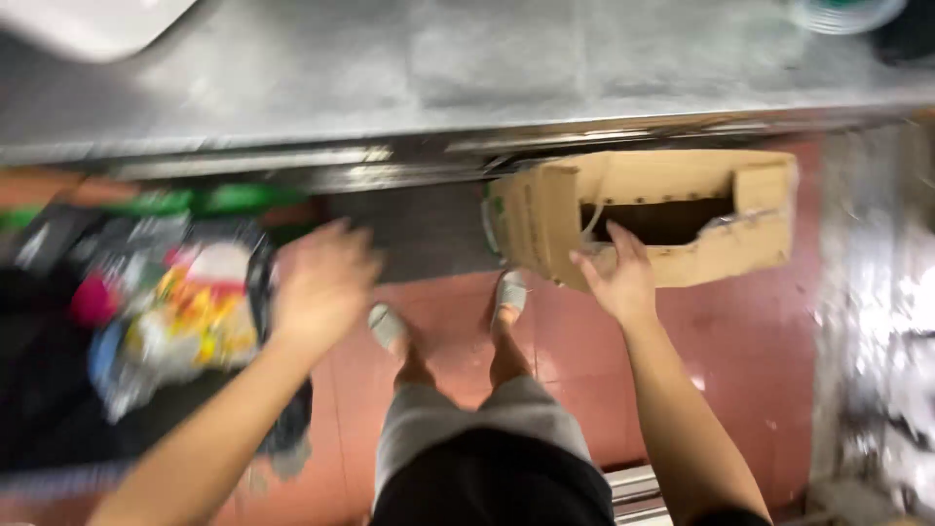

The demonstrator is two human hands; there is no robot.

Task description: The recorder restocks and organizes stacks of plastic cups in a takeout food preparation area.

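Note:
I look straight down at my legs and feet on a red tiled floor. My right hand [617, 278] hangs with its fingers spread beside the near edge of a cardboard box [653, 209] that lies on the floor under the counter; whether it touches the box is unclear. My left hand [321, 282] is blurred by motion, loosely curled and holding nothing, just right of a black bin bag [58, 390] full of colourful wrappers and rubbish [185, 312].
A stainless steel counter [438, 68] runs across the top, with a white object [88, 21] at its far left and a round container [842, 12] at its far right. A shiny metal surface [877, 312] stands at the right.

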